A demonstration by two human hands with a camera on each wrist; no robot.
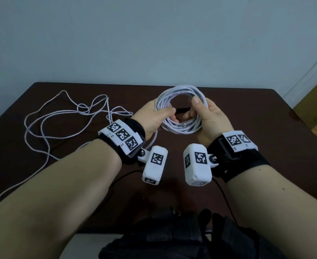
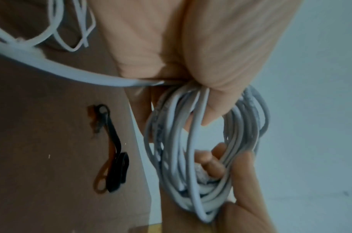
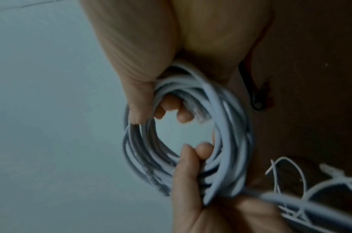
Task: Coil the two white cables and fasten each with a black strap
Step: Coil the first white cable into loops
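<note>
Both hands grip the white coil [image 1: 181, 111] above the bench [image 1: 247, 113]: left hand [image 1: 154, 118] at its 9 o'clock, right hand [image 1: 208, 116] at 3. Keep loops pinched while drawing in the trailing tail [image 1: 152, 141]; black straps [image 2: 113, 151] wait beneath.

Head view looking down over the table [image 1: 247, 116], both wrist views close along the fingers [image 2: 217, 110], all sharing the coil [image 1: 181, 111]

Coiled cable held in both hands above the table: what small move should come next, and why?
Probably wind the last loose tail onto the coil. Left hand and right hand both grip it, one strand trails off at the left wrist, and the black strap lies unused on the table.
</note>
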